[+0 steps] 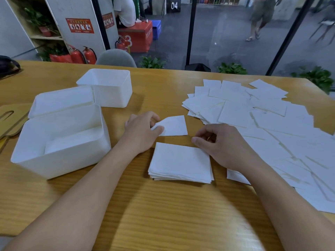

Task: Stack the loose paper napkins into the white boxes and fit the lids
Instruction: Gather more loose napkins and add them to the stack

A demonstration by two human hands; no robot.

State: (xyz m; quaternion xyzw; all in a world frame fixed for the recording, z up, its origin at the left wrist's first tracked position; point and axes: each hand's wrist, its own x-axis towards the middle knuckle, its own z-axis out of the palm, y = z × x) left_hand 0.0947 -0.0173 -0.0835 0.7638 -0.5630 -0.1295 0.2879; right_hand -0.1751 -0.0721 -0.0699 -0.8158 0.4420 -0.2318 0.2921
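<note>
One napkin is actually in hand right now: the left hand [143, 130] has the near-left corner of a single napkin [175, 126] pinched between thumb and fingers, just above centre frame. That corner is lifted and curled while the rest of the sheet lies flat on the wooden table [163, 214], stretching off to the right of the grip.

Right hand [223, 147] sits just right of centre, fingers loosely curled, thumb and fingertips touching the upper right corner of the squared-up stack [180, 163]. Looks more like steadying or aligning than gripping, nothing is really held.

The bit that matters for the next move, as far as I can judge: the stack lies directly below the pinched napkin in the frame, just beside it, with only a thin strip of table between them. So the left hand only has to drag or lift the sheet toward the bottom of the frame to land it on top. Both lie with their long sides running roughly left-right, the single sheet slightly rotated, so it'll want a small twist to line up.

Further out, the nearest white box [59, 142] is at middle left, open, with a few napkins already at the bottom. Left hand is the nearer one to it. Two more open white boxes sit behind it, the middle box [61, 100] and the far box [107, 86]. At the left edge there's a brown lid [9, 118] with a slot. The big loose spread of napkins [272, 127] fills the right side, well within the right hand's reach.
</note>
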